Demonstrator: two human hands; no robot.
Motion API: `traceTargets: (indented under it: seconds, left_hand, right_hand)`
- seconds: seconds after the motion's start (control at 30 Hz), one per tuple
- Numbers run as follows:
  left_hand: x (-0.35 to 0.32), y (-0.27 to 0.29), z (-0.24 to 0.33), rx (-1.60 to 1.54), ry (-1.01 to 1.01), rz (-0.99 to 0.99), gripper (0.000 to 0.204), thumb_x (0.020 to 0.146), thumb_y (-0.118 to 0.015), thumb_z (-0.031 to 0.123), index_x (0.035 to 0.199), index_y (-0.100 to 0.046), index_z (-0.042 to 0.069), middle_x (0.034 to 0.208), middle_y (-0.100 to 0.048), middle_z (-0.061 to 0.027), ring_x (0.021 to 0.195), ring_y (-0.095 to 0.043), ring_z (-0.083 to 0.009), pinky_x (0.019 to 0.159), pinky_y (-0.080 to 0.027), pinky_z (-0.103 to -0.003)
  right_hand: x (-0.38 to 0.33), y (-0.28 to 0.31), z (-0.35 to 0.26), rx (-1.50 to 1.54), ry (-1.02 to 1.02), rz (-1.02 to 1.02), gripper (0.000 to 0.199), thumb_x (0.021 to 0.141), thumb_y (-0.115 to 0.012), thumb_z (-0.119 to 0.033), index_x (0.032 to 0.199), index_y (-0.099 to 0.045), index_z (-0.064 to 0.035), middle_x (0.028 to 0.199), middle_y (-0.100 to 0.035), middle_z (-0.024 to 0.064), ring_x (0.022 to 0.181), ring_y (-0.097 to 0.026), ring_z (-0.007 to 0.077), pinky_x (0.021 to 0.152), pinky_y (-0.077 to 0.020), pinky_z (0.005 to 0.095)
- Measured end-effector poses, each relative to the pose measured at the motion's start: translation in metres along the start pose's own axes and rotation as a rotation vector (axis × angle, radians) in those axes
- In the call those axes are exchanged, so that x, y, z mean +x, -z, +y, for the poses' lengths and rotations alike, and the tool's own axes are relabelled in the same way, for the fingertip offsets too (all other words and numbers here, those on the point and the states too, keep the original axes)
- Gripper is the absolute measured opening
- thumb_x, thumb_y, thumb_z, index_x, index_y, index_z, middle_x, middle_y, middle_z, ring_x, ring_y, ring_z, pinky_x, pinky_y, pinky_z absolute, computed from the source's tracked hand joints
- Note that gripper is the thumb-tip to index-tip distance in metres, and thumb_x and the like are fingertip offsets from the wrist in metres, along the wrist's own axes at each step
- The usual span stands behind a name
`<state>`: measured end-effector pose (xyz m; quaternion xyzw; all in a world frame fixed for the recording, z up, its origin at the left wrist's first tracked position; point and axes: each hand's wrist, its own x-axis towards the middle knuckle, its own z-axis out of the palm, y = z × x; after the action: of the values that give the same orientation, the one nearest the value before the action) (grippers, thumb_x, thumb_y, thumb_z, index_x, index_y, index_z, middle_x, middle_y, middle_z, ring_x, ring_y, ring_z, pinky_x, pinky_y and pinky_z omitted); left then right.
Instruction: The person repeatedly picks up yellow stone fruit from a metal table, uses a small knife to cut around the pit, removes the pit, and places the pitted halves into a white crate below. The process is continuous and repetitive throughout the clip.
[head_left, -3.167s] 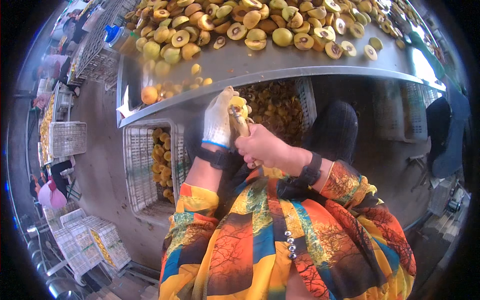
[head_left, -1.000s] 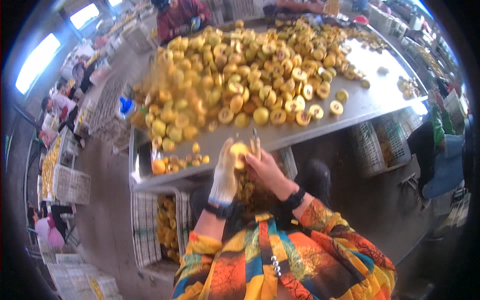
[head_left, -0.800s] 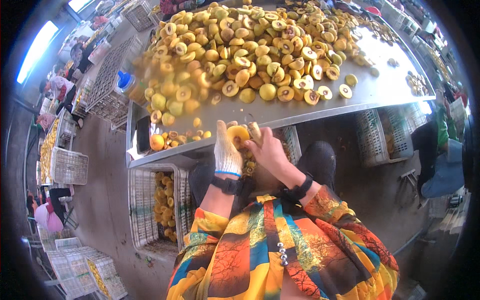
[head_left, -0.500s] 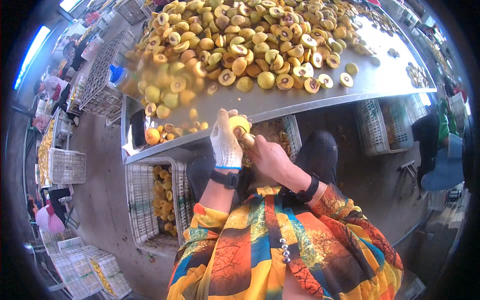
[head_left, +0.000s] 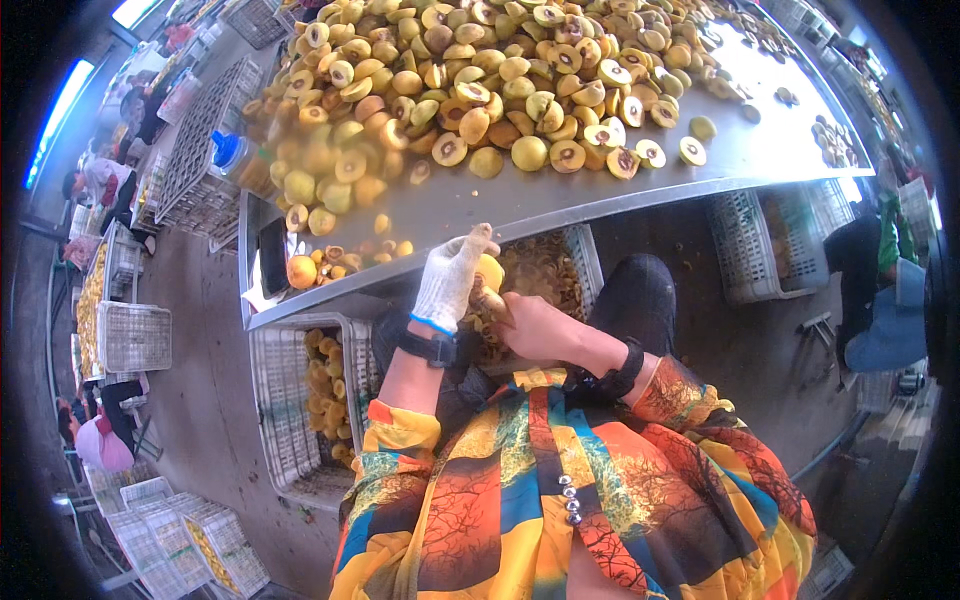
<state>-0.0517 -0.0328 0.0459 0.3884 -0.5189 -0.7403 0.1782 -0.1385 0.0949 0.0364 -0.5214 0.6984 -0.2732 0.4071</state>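
My left hand (head_left: 447,285), in a white knitted glove, is closed around a yellow peach half (head_left: 489,270) just off the front edge of the metal table (head_left: 620,205). Close against the fruit, my bare right hand (head_left: 540,326) is closed with its fingers curled. What it grips is mostly hidden between the two hands. Beyond them, a big heap of halved peaches (head_left: 480,100) covers the tabletop, many with brown pits or hollows showing. Under my hands stands a crate of peach scraps (head_left: 545,275).
A white crate (head_left: 280,400) holding yellow peach pieces stands left of my legs. By the table's left corner are a dark flat object (head_left: 272,255) and a blue-capped bottle (head_left: 232,152). Another white crate (head_left: 735,250) sits beneath the table at right. People work at the far left.
Both hands have lowered slightly, and the left wrist has shifted left. The peach half has tilted, showing less of its face. Both hands remain closed together at the fruit.
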Motion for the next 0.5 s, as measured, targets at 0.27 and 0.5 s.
traceTargets:
  seconds: [0.27, 0.5]
  left_hand:
    - [-0.010, -0.005, -0.014, -0.382, -0.136, 0.090, 0.023, 0.085, -0.062, 0.023, 0.079, -0.061, 0.000, 0.073, -0.062, -0.0127, 0.050, -0.057, -0.0186, 0.044, -0.046, -0.026]
    - [-0.014, -0.020, 0.000, -0.578, 0.030, 0.095, 0.045, 0.088, -0.045, 0.052, 0.086, -0.053, 0.007, 0.075, -0.059, -0.0111, 0.050, -0.057, -0.0221, 0.038, -0.044, -0.028]
  right_hand:
    - [-0.005, 0.022, -0.030, 0.417, -0.260, -0.275, 0.024, 0.084, -0.055, -0.025, 0.086, -0.047, -0.0020, 0.058, -0.051, 0.0061, 0.041, -0.048, 0.0112, 0.036, -0.0381, 0.0271]
    - [0.009, 0.009, 0.024, 1.243, -0.241, -0.734, 0.014, 0.085, -0.059, -0.018, 0.088, -0.047, -0.0094, 0.056, -0.041, -0.0037, 0.039, -0.038, 0.0071, 0.034, -0.0298, 0.0223]
